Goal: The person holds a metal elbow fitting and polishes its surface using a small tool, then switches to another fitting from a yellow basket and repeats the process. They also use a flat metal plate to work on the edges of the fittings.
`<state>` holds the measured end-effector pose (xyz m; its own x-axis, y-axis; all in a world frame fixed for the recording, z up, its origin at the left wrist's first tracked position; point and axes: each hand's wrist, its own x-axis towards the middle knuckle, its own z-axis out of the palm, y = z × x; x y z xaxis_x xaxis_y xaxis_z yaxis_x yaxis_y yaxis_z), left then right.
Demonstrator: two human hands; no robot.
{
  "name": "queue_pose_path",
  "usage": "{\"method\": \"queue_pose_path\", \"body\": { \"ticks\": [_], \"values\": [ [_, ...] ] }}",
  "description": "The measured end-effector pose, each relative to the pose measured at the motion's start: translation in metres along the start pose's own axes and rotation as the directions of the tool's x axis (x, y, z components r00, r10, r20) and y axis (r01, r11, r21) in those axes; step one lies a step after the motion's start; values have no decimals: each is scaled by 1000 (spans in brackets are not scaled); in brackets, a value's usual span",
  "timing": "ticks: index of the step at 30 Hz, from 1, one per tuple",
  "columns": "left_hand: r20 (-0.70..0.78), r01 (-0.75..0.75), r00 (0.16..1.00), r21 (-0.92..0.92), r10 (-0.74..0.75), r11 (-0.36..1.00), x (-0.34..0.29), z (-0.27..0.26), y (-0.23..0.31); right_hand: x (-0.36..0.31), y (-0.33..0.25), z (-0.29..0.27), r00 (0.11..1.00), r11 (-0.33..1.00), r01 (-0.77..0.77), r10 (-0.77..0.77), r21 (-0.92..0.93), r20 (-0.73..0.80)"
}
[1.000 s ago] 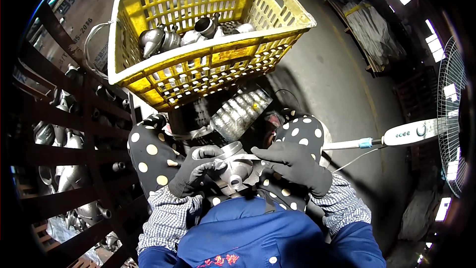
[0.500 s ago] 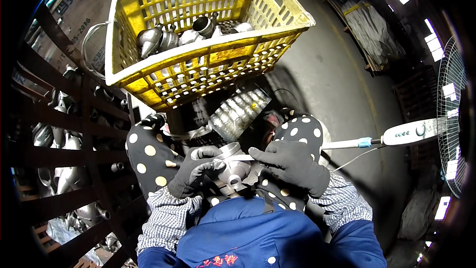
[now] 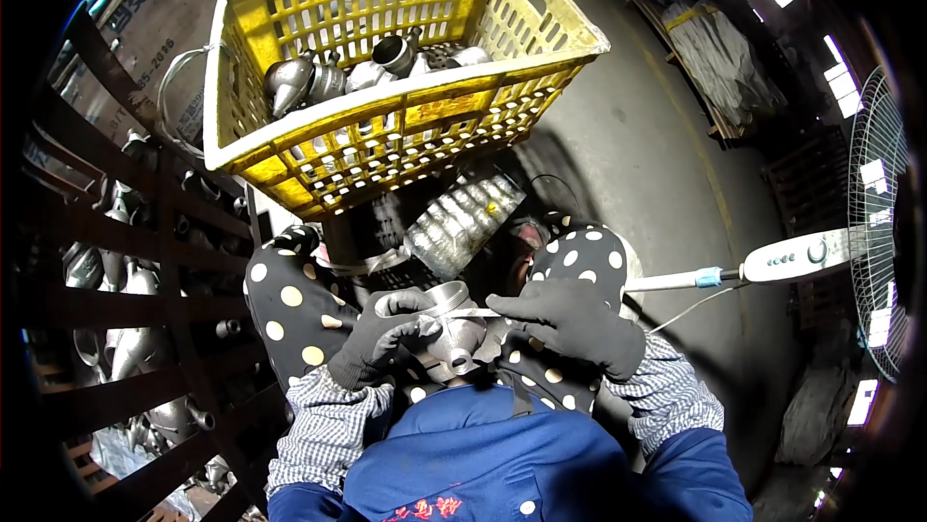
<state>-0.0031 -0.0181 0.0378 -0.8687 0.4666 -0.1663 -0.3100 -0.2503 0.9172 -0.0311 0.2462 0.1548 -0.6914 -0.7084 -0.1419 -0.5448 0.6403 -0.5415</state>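
In my lap, my left hand (image 3: 384,334) in a dark grey glove is closed round the side of a grey metal casting (image 3: 460,337). The casting has a round open collar at its far end and a small round spout facing me. My right hand (image 3: 575,324), gloved alike, grips a thin, flat, file-like bar (image 3: 473,312). This bar lies across the casting just below the collar. Most of the right fingers and the bar's held end are hidden under the hand.
Ahead stands a yellow slatted crate (image 3: 415,107) with several metal castings (image 3: 299,78) inside. A dark slatted rack (image 3: 174,281) with more castings is on the left. To the right are a white-poled fan (image 3: 792,256) and grey floor (image 3: 666,184). A ribbed, silvery block (image 3: 463,223) lies below the crate.
The casting has tipped slightly in my left hand, its spout shifting a little right. The bar still crosses it, now at a slightly different angle. My right hand has moved very little.
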Motion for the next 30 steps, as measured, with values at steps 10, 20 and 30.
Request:
{"method": "queue_pose_path", "body": {
  "ticks": [10,20,30],
  "values": [
    [-38,56,998,18,-55,998,0,2,1,1,-1,-1,999,998,-8,10,-55,33],
    [-59,81,995,49,-78,995,-1,-2,-10,-2,4,4,999,1000,-21,22,-16,42],
    [-14,38,999,55,-37,998,0,-3,-7,-6,16,11,991,954,-122,99,275,94]
  ]
}}
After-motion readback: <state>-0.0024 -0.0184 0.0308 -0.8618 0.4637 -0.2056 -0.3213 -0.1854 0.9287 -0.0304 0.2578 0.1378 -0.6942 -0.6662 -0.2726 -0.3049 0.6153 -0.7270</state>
